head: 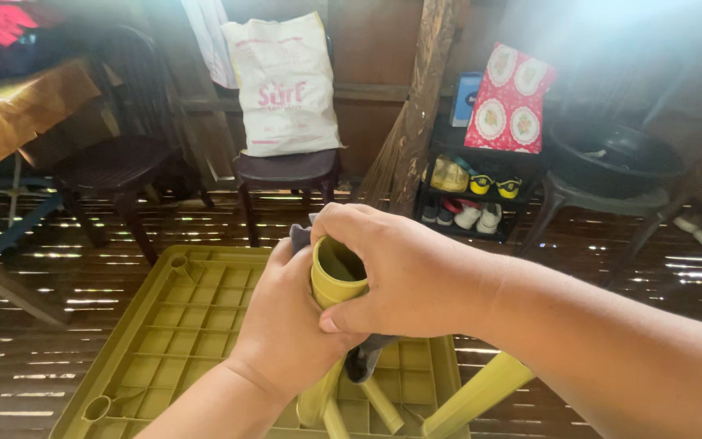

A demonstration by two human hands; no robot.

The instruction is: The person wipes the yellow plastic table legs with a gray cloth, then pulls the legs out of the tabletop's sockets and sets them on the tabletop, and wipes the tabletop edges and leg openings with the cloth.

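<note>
Above ribbed olive plastic table underside (180, 325), both hands' grip closed, left hand (286, 325), right hand (400, 272), round hollow leg (335, 280), grey cloth (365, 358).

Strong daylight pours in from the upper right, washing that corner into a pale haze that lowers contrast over the dark basin (615, 158) and the red patterned box (509, 99). Thin bright strips of light show through the gaps of the slatted floor (58, 268), which otherwise lies in brown shade. The two hands, the left hand (286, 325) and the right hand (396, 272), are evenly lit and sharp, with soft shadow between them. The upper left is smeared by motion blur around the dark chair (123, 146). The white bag (286, 85) is slightly soft. Lines bend towards the frame's edges.
</note>
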